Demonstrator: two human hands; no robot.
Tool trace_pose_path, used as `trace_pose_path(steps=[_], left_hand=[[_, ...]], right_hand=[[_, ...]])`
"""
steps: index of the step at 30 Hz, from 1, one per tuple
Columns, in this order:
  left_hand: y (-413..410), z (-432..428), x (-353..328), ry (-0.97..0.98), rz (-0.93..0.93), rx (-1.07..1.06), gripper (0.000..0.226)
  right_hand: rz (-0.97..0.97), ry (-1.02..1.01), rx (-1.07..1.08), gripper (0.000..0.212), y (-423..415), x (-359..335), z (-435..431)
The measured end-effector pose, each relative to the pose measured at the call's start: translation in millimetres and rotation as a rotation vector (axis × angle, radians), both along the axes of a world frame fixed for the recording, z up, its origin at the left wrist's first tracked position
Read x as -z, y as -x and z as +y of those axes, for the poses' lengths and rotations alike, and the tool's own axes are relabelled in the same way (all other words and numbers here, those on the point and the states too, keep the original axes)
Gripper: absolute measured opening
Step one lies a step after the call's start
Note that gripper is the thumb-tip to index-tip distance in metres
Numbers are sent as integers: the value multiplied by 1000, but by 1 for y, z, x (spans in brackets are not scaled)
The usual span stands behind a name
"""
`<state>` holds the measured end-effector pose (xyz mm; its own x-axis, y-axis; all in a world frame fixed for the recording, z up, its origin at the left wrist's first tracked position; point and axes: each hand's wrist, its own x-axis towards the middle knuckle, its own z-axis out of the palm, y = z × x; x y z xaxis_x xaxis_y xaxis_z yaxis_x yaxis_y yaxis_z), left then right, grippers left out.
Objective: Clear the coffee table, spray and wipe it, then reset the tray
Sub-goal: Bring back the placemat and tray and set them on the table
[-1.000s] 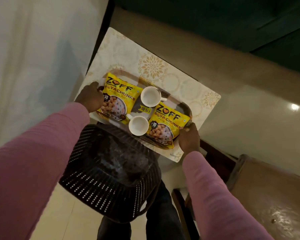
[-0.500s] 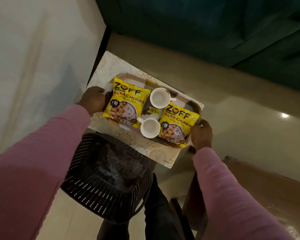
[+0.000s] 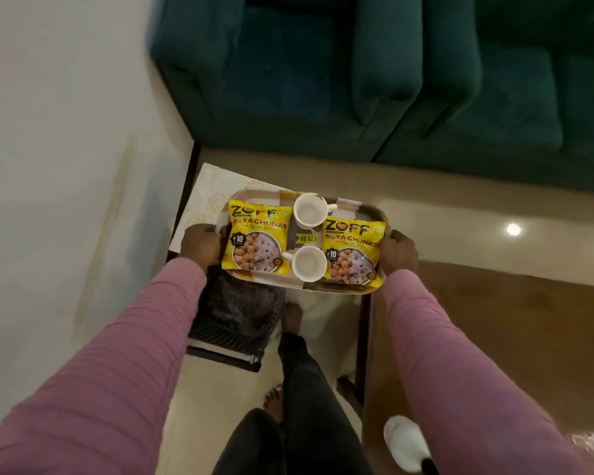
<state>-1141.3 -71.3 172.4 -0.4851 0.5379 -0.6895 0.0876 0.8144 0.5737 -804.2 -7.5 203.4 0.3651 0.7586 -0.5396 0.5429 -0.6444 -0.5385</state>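
Note:
A patterned tray (image 3: 348, 205) is held in the air in front of me, lifted off a small floral-topped side table (image 3: 208, 186) that shows behind its left end. My left hand (image 3: 201, 245) grips the tray's left edge and my right hand (image 3: 398, 252) grips its right edge. On the tray lie two yellow soya chunk packets, one on the left (image 3: 256, 243) and one on the right (image 3: 352, 255). Two white cups stand between them, one at the far side (image 3: 310, 210) and one at the near side (image 3: 309, 264).
A dark perforated basket (image 3: 235, 320) sits on the floor under the tray's left end. A green sofa (image 3: 357, 73) fills the far side. A brown wooden tabletop (image 3: 515, 323) lies to the right, with a white object (image 3: 407, 443) near its front. My bare feet stand below.
The tray with packets and cups has been lifted off the small floral table and carried right and toward me. Both hands keep their grip on its ends.

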Motion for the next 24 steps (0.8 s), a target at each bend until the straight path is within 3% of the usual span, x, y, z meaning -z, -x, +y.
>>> trace_pose_path(steps=[3, 12, 24], left_hand=[[-17, -52, -22, -31, -35, -24, 17], [-67, -158, -67, -52, -55, 16, 17], [-151, -201, -71, -100, -14, 59, 15]], right_hand=[[3, 2, -11, 28, -23, -22, -50], [18, -19, 59, 34, -69, -38, -165], [0, -34, 41, 39, -169, -66, -223]])
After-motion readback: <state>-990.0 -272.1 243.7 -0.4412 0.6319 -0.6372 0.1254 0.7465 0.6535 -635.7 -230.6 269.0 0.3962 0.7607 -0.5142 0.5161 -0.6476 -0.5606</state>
